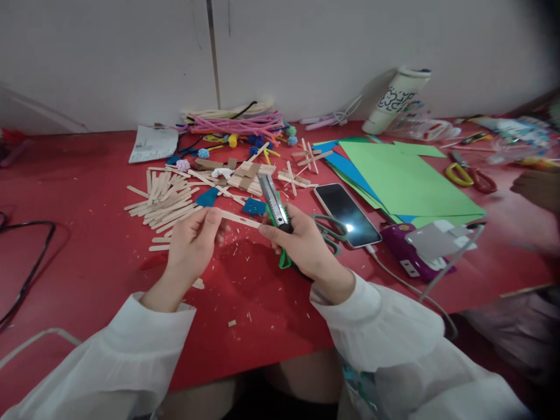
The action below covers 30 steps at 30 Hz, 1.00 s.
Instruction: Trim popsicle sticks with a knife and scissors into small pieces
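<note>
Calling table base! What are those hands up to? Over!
Left hand pinching a craft stick by one end. Right hand gripping a craft knife, at the stick's other end. Scissors close beside right hand, wood chips scattered below.

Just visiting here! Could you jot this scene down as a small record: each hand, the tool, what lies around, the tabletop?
Left hand: pinches one end of a thin wooden stick
Right hand: grips a green box cutter; the stick's other end reaches it
Cutter's metal end: points away from the person
Beyond left hand: pile of loose sticks
To the right: phone, green paper
By the wall: pink pipe cleaners
Tabletop: red, dotted with pale scraps
</note>
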Motion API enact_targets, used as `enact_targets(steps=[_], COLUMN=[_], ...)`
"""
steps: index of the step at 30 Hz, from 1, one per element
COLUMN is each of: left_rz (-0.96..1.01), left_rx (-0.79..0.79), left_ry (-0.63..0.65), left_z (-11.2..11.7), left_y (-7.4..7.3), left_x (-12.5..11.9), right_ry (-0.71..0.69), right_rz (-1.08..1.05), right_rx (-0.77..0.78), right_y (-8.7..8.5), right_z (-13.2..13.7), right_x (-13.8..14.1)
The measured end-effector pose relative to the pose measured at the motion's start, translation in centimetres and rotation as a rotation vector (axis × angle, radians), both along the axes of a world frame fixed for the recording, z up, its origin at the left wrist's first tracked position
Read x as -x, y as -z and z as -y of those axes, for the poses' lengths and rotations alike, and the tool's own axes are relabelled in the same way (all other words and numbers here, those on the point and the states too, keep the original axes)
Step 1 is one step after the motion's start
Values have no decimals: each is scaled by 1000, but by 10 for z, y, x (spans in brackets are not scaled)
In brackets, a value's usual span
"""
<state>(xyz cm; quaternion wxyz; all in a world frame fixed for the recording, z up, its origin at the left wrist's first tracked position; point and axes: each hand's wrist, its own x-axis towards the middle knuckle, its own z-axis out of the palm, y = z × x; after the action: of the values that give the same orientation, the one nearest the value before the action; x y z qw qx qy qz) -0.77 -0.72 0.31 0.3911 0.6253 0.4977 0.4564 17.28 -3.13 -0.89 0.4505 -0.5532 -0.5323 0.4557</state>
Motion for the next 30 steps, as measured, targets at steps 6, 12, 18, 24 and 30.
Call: enact_targets(steps=[6,12,18,24,30], left_rz=[-557,-637,-602,-584,-497], left_rx=[-331,-339,-330,-343,-219], left_ry=[-67,21,62,117,136], left_z=[0,-7,-10,-12,-20], left_y=[-12,-12,-8,-9,-6], left_x=[4,11,12,13,18], right_ry=[-63,-113,-109,-64,-51], right_rz=[475,724,929,1001,847], right_rx=[-269,-353,-425,-469,-415], right_y=[-8,-8,-3,-1,0], right_z=[10,24,26,22,17], right_x=[-7,-13,-11,-11,-15])
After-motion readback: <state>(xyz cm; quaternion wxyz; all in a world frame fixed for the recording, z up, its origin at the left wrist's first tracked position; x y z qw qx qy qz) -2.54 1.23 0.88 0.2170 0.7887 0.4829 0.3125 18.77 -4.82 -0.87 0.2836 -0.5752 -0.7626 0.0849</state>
